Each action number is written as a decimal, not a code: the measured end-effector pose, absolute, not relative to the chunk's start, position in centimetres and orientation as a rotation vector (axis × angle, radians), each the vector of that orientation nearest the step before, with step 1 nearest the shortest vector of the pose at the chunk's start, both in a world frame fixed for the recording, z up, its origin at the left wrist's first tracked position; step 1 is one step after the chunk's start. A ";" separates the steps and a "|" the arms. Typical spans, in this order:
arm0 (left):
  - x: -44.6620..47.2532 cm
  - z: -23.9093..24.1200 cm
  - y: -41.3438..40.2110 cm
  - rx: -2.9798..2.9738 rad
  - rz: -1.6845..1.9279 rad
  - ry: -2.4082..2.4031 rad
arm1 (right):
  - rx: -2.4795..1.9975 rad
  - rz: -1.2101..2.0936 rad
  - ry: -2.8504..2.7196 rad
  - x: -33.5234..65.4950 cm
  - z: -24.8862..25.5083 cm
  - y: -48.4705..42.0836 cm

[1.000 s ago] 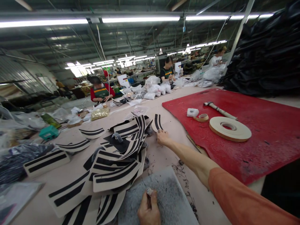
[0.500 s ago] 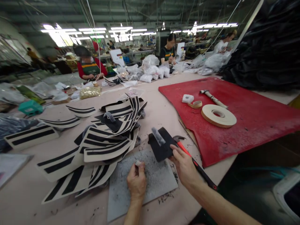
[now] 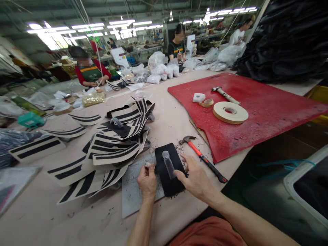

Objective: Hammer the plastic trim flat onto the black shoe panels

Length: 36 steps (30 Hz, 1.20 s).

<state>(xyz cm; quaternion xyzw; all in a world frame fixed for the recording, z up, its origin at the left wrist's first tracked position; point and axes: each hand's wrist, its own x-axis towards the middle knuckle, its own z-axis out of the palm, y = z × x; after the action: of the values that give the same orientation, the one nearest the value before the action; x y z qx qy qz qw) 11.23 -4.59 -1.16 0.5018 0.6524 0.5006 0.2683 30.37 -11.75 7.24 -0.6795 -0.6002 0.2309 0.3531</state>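
two hammers point(image 3: 202, 156) (one red-handled) — two tape rolls point(image 3: 230, 112)

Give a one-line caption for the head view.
Both hands steady a black piece on a grey pad beside a hammer.

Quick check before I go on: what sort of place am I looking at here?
Most likely a factory floor for cut material goods, perhaps footwear. A heap of black-striped cut pieces lies on a long worktable, a hammer and a tape roll are out, and other workers sit at benches under strip lights.
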 end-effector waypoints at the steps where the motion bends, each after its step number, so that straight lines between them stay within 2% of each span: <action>1: 11.2 -1.2 -4.6 1.345 1.354 1.744 | -1.769 0.510 -1.659 29.7 8.0 -9.9; 3: 10.9 -1.4 -4.5 1.319 1.362 1.711 | -1.823 0.444 -1.856 28.3 8.7 -7.1; 7: 10.4 -1.6 -4.4 1.156 1.405 1.619 | -1.984 0.556 -2.075 26.8 7.4 -5.8; 12: 11.4 -0.7 -3.5 1.040 1.467 1.370 | -2.016 0.594 -2.072 27.4 5.1 -8.9; 20: 15.2 -1.2 -0.3 1.138 1.278 1.166 | -2.039 0.785 -1.834 28.3 3.5 -9.3; 36: 16.0 -1.3 0.2 1.436 1.126 1.301 | -2.000 0.792 -1.841 28.4 3.6 -9.2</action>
<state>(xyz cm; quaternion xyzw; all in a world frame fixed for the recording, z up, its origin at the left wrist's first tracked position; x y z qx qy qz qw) 16.03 0.19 -1.27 0.5767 0.5227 0.4524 0.4353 28.36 -9.20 3.56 -0.6980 -0.6423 0.2763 0.1545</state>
